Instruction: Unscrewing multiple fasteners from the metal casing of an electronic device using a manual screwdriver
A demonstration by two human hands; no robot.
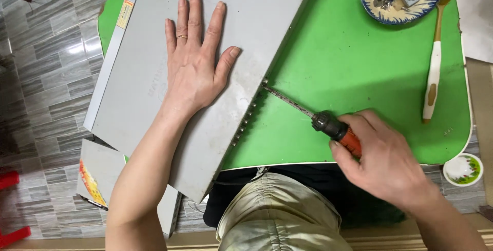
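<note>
Right hand (382, 161), lower right of frame: fingers closed around orange-handled screwdriver (328, 125), whose shaft is angled up-left to the edge of grey metal case (154, 76). Left hand (192, 61), upper centre: laid flat on the case, fingers spread, nothing gripped. Case is set diagonally on green table (359, 61).

Right hand (382, 161) — screwdriver (313, 117) at casing (154, 66)

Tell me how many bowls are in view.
2: a blue-rimmed bowl with metal parts at the green table's top right, and a small white bowl off its lower right corner.
</note>
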